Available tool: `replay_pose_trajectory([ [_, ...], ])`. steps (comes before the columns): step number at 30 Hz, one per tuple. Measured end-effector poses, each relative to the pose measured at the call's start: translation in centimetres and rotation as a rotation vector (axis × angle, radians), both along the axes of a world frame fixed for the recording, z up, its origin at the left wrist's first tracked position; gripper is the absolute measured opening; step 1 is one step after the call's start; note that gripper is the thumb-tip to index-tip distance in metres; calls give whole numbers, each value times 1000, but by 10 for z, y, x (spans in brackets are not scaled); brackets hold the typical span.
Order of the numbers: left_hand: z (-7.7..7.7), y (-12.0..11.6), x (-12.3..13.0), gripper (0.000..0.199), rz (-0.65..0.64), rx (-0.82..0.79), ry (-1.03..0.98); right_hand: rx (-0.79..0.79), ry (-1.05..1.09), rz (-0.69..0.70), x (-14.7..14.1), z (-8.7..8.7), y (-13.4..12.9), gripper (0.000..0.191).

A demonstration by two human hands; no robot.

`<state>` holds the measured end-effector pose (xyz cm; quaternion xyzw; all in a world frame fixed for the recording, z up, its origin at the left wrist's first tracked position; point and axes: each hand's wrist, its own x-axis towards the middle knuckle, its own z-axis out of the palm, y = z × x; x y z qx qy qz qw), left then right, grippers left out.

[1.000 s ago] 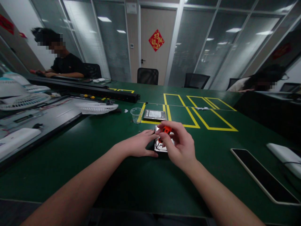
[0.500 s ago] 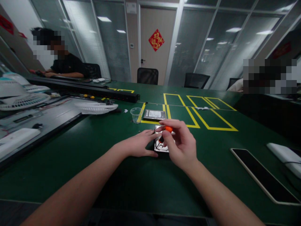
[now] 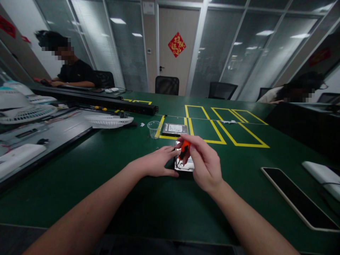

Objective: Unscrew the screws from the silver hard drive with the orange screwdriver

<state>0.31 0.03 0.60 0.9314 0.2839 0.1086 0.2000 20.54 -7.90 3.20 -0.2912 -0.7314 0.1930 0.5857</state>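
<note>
A silver hard drive (image 3: 188, 166) lies on the green table in front of me, partly covered by both hands. My left hand (image 3: 158, 163) grips its left side, the thumb at the near corner and the fingers toward the top. In my right hand (image 3: 207, 163) is an orange-and-black screwdriver (image 3: 184, 150), held tilted between thumb and fingers. Its shaft reaches down to the left part of the drive; I cannot make out the tip on a screw. Just beyond lies a second hard drive (image 3: 174, 129), label up, beside a clear plastic cup (image 3: 154, 131).
Yellow tape rectangles (image 3: 251, 145) mark the green table (image 3: 127, 209). A phone-like black slab (image 3: 297, 198) and a white device (image 3: 322, 180) lie at right. Fan parts (image 3: 108, 121), a metal panel (image 3: 61, 136) and a long black bar (image 3: 132, 106) fill the left. Two people sit across.
My right hand has shifted its fingers on the screwdriver, and more of the handle now shows. The left hand and the drive stay where they were. The person at right has moved slightly.
</note>
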Motion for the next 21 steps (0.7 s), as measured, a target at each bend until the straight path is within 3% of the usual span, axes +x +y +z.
replay_pose_trajectory([
  [9,-2,0,0,87,17,-18,-26,16,56,-66,-5,2,-1,26],
  [21,4,-3,0,74,44,-38,22,4,-4,0,-1,1,-1,33],
])
